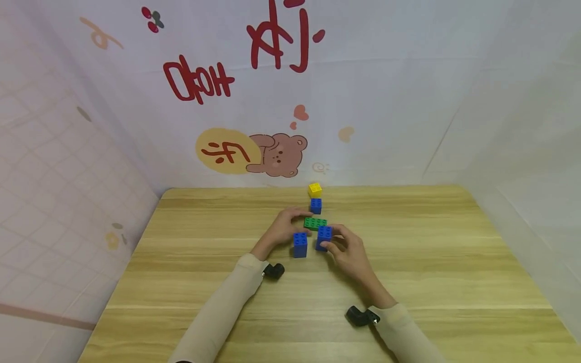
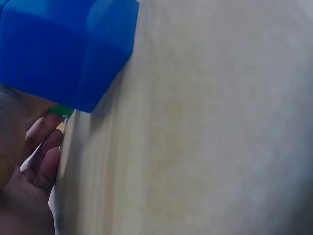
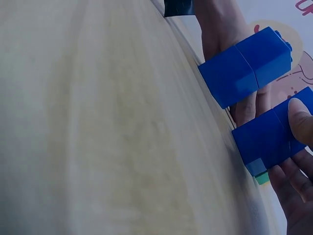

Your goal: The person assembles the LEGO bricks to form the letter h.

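Head view: wooden tabletop (image 1: pixel 295 312). My left hand (image 1: pixel 287 227) is curved round the left end of the green 2x4 brick (image 1: pixel 315 223), thumb near side, index far side; can't tell how firmly. My right hand (image 1: pixel 351 252) pinches the right blue stack (image 1: pixel 324 238), near-right of green. Left blue stack (image 1: pixel 300 245) stands upright, near-left of green. Beyond green: blue 2x2 brick (image 1: pixel 315 206), then yellow 2x2 brick (image 1: pixel 315 190) farthest.

Left wrist: left blue stack looms large, green sliver by my fingers.

Right wrist: seams show two bricks per stack; my thumb presses the right one's upper brick.
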Available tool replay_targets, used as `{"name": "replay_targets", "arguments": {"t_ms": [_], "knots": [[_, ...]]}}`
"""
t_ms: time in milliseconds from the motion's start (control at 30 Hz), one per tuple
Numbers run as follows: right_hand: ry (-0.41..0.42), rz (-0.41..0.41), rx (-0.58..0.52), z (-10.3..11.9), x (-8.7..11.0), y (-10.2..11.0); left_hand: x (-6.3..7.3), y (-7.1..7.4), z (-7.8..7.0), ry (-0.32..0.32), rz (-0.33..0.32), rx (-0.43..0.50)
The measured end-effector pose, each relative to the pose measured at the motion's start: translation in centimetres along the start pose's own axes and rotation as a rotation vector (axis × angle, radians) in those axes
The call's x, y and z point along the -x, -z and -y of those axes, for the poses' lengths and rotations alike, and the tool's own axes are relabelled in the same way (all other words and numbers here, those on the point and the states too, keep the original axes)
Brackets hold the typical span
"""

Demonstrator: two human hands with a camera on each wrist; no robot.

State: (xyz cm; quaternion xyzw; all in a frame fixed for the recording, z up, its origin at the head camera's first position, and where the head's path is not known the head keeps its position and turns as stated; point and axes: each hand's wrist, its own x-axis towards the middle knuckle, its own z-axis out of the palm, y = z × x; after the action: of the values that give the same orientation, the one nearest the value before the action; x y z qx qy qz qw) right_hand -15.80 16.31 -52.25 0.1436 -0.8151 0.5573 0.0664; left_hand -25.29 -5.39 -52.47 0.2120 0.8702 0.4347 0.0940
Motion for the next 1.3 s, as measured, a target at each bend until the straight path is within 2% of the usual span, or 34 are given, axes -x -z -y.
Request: {"name": "replay_targets", "arguments": {"t_ms": [167, 400, 567, 800, 1000, 1300], "knots": [[0.016, -0.002, -0.012, -0.8, -0.1, -0.3, 0.0, 0.1, 0.1, -0.014, -0.009, -0.044], [0.019, 0.022, -0.018, -0.7, 0.0, -0.3, 0.1, 0.3, 0.0, -0.038, -0.028, -0.037], [0.022, 0.032, -0.017, -0.4, 0.2, -0.4, 0.7, 0.7, -0.2, -0.027, -0.063, 0.011], [-0.002, 0.056, -0.033, 3.1, 0.7, -0.2, 1.8, 1.0, 0.0, 0.032, -0.097, 0.115], [0.009, 0.064, -0.053, 3.2, 0.9, -0.3, 2.7, 1.2, 0.2, 0.061, -0.133, 0.193], [0.013, 0.051, -0.071, 3.5, 0.9, -0.9, 4.6, 2.1, -0.2, 0.08, -0.209, 0.215]]}}
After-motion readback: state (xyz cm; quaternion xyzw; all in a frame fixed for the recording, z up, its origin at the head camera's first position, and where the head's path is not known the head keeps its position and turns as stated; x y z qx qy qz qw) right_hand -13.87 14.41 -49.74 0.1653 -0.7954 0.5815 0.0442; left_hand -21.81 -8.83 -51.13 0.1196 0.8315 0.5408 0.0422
